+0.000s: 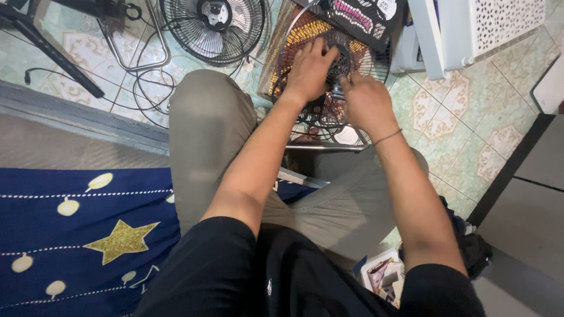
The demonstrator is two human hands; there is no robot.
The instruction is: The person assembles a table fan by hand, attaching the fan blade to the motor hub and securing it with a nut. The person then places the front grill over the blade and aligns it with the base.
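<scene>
A flat cardboard package (pixel 305 35) printed in orange, yellow and brown leans on the tiled floor at top centre, partly hidden behind a wire fan guard. A black package (pixel 367 14) with pink, white and yellow stripes and a round white label (pixel 386 7) overlaps its upper right corner. At the bottom edge, a small white-rimmed packet (pixel 382 275) with reddish print lies beside the person's right arm.
</scene>
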